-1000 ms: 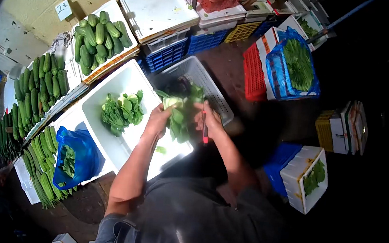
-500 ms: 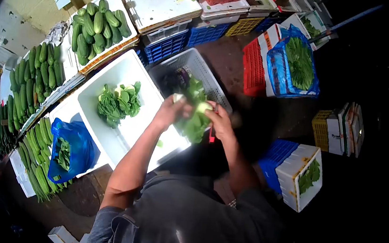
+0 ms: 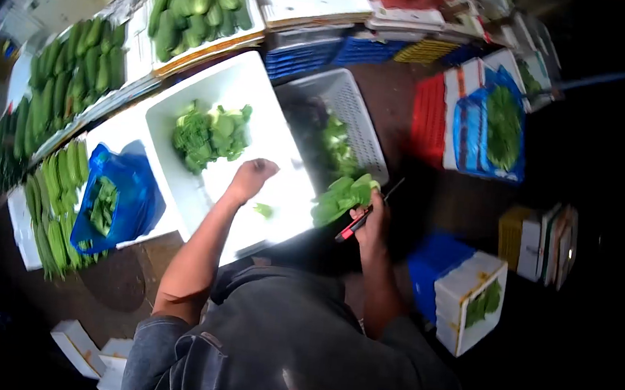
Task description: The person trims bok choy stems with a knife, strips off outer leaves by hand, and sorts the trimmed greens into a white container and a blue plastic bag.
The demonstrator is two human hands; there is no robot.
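The step in hand seems to be handling 1 leafy bunch (image 3: 342,198) with a knife (image 3: 353,226) at the ready. The right hand (image 3: 374,218) has its fingers clamped on both, the bunch beside the grey basket (image 3: 367,128). The left hand (image 3: 250,182) is over the white box (image 3: 287,143), fingers curled; I can't tell whether they pinch anything. Any next move calls for keeping the blade clear of the left hand. Half a second ago, both hands were close together at the leaves; now they're well apart, and only the right hand has the bunch.
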